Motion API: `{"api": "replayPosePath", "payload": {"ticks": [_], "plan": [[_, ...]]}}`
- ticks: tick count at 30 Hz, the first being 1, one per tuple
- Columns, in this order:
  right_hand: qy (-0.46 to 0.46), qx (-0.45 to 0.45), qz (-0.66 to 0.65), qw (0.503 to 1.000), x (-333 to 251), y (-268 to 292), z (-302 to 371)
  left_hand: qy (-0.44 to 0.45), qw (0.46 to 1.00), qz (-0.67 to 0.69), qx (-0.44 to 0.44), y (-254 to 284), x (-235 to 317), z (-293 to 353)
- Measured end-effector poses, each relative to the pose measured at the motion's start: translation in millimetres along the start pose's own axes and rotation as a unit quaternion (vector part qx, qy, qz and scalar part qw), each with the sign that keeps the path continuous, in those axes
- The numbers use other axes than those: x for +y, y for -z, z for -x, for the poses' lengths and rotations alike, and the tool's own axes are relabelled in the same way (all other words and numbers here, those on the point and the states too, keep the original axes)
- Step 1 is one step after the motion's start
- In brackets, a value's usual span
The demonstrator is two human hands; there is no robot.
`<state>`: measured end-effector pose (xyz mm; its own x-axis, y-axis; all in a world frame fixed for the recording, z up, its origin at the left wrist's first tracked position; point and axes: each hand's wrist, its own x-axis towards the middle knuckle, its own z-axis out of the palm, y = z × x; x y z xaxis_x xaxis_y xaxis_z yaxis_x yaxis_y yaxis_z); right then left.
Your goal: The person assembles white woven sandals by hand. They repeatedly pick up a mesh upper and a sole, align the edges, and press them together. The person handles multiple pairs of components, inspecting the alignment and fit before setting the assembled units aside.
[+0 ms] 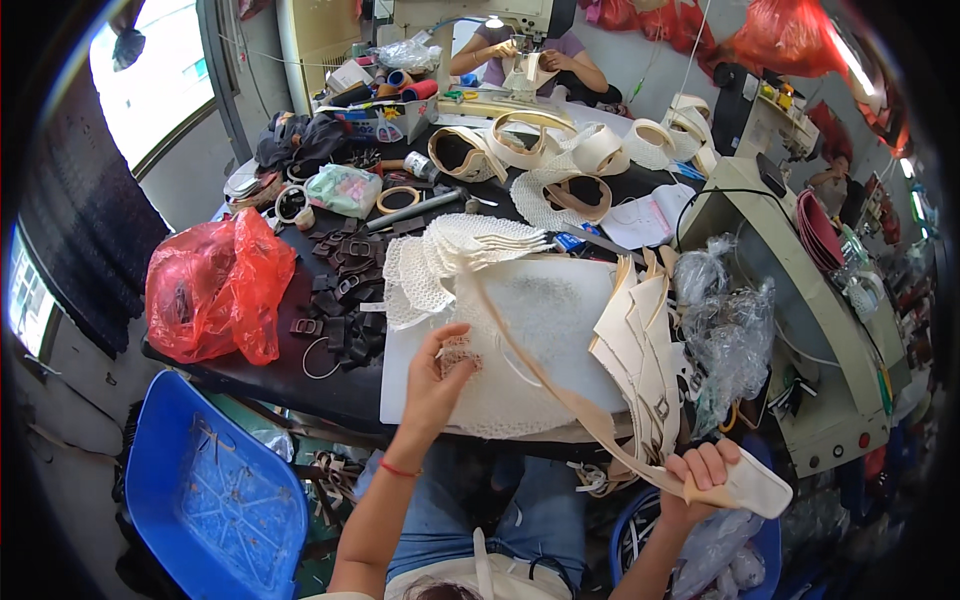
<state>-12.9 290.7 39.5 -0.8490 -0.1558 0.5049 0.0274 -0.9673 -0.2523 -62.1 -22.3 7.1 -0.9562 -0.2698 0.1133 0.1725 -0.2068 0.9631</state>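
My right hand (705, 476) is closed around a long beige strap-like strip (580, 405). A pale, blunt-ended piece (762, 488) sticks out past its fingers, and the strip runs up and left across the white work board (560, 290). Over the board's near left part my left hand (438, 380) is open, thumb and forefinger apart, with nothing visibly held. Beyond it lies a fanned stack of cream woven-textured pieces (460, 250). To the right of the board, a layered stack of cream shaped leather-like pieces (640, 350) overhangs toward me.
Dark buckled straps (350, 265) and a red plastic bag (215, 285) lie on the left. A blue bin (215, 490) stands below. Clear plastic wrapping (720, 320) and a beige machine (800, 330) flank the right. Curled cream bands (560, 180) lie behind; a person (530, 65) works across the table.
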Motion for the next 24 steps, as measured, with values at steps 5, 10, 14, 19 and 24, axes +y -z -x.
{"api": "replayPosePath", "payload": {"ticks": [5,10,14,19,24], "plan": [[-0.087,0.062,-0.008,0.994,-18,15,11,0.08,0.977,0.011,-0.199,28,44,4],[-0.217,0.097,0.321,0.917,10,-13,-15,-0.024,0.943,-0.157,-0.293,9,88,12],[-0.334,0.038,0.369,0.867,19,-27,-34,-0.068,0.883,-0.318,-0.339,0,99,17],[-0.389,-0.033,0.453,0.802,24,-42,-43,-0.115,0.803,-0.422,-0.405,-13,110,17],[-0.541,0.03,0.425,0.725,40,-38,-49,-0.132,0.756,-0.453,-0.454,-15,109,16]]}}
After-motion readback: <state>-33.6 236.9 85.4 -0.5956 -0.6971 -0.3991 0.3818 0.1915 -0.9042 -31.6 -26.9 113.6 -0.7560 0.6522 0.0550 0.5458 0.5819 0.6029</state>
